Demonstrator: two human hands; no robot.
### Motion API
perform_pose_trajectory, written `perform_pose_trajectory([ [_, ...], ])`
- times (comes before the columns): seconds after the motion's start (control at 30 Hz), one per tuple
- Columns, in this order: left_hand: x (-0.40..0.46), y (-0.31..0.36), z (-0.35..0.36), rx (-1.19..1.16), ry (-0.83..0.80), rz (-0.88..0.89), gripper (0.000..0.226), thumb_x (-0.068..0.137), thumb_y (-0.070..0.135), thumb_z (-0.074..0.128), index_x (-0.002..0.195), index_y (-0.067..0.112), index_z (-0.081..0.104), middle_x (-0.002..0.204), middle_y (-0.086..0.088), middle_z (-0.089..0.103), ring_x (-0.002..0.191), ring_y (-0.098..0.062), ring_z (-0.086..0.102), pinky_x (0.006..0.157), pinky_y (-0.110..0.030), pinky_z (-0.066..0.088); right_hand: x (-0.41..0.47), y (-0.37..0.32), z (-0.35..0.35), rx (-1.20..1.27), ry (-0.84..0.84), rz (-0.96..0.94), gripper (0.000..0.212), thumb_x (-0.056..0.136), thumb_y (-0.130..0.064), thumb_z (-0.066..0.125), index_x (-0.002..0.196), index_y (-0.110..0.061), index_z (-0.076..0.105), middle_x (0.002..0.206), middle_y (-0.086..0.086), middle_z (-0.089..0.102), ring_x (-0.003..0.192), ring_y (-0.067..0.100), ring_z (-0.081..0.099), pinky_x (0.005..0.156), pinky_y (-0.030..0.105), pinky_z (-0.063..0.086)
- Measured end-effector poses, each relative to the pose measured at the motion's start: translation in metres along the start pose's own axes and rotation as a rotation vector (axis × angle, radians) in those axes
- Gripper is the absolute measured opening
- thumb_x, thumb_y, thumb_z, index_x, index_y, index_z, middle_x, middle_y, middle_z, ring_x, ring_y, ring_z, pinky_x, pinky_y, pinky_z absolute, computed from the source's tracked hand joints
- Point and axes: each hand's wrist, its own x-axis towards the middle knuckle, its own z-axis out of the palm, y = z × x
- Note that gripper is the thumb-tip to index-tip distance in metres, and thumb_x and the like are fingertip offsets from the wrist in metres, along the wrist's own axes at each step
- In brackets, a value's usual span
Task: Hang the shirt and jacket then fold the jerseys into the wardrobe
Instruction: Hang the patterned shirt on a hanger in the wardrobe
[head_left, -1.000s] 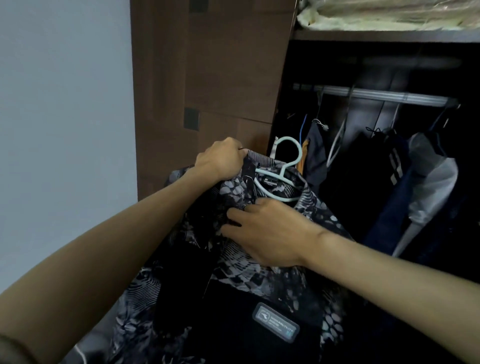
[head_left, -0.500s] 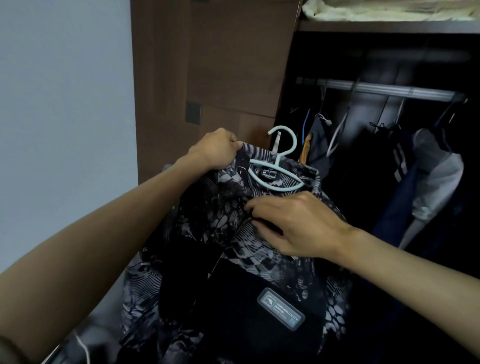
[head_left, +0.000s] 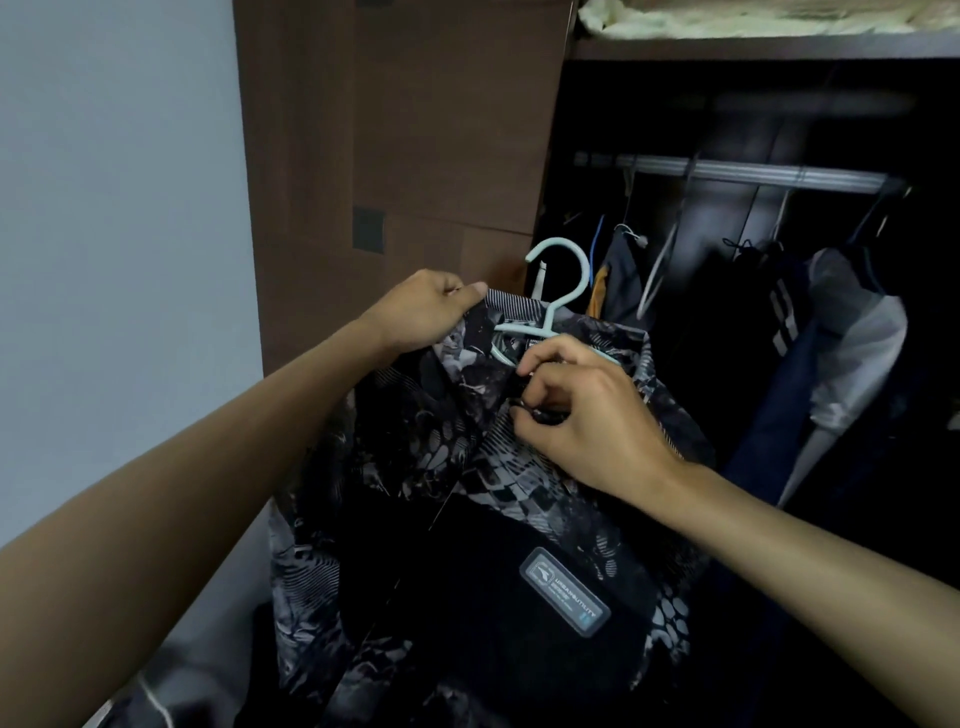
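Observation:
A dark grey patterned jacket (head_left: 457, 509) with a grey chest label hangs on a pale blue hanger (head_left: 561, 291) in front of the open wardrobe. My left hand (head_left: 426, 312) grips the jacket's collar at its left shoulder. My right hand (head_left: 582, 415) pinches the jacket's front edge just below the hanger, fingers curled. The hanger's hook points up, free of the rail (head_left: 737, 174).
Several garments (head_left: 831, 332) hang from the metal rail inside the dark wardrobe on the right. A brown wardrobe door (head_left: 395, 156) stands open behind the jacket. A shelf (head_left: 753, 49) above holds pale bedding. A grey wall is on the left.
The jacket and hanger have risen and shifted slightly right. My right hand moved from lying on the jacket's front to pinching its edge higher up near the hanger.

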Motion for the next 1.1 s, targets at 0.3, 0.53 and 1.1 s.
perform_pose_trajectory([
  [0.3,-0.011,-0.010,0.006,-0.055,-0.044,0.049,0.052,0.098,0.056,0.053,0.085,0.006,0.056,0.075,-0.004,0.052,0.068,-0.015,0.048,0.067,-0.032,0.039,0.001,0.015,-0.014,0.311,-0.146,0.259,0.013,0.082,-0.012,0.084,0.074,-0.008,0.075,0.074,0.004,0.077,0.065,0.014,0.074,0.065,0.024,0.058],
  [0.53,-0.018,-0.017,0.017,-0.002,-0.038,0.076,0.055,0.098,0.056,0.053,0.090,0.002,0.057,0.076,-0.006,0.058,0.070,-0.018,0.054,0.068,-0.034,0.042,-0.008,0.015,-0.011,0.319,-0.157,0.262,0.018,0.080,-0.019,0.087,0.070,-0.011,0.075,0.069,-0.001,0.076,0.066,0.019,0.074,0.070,0.038,0.061],
  [1.1,-0.028,-0.007,0.033,0.011,-0.098,0.115,0.044,0.101,0.046,0.054,0.082,0.006,0.056,0.067,0.004,0.049,0.061,-0.013,0.045,0.063,-0.031,0.037,-0.019,0.025,-0.020,0.454,-0.375,0.319,0.024,0.086,-0.010,0.081,0.086,-0.010,0.057,0.057,0.002,0.067,0.047,0.014,0.049,0.051,0.023,0.041],
])
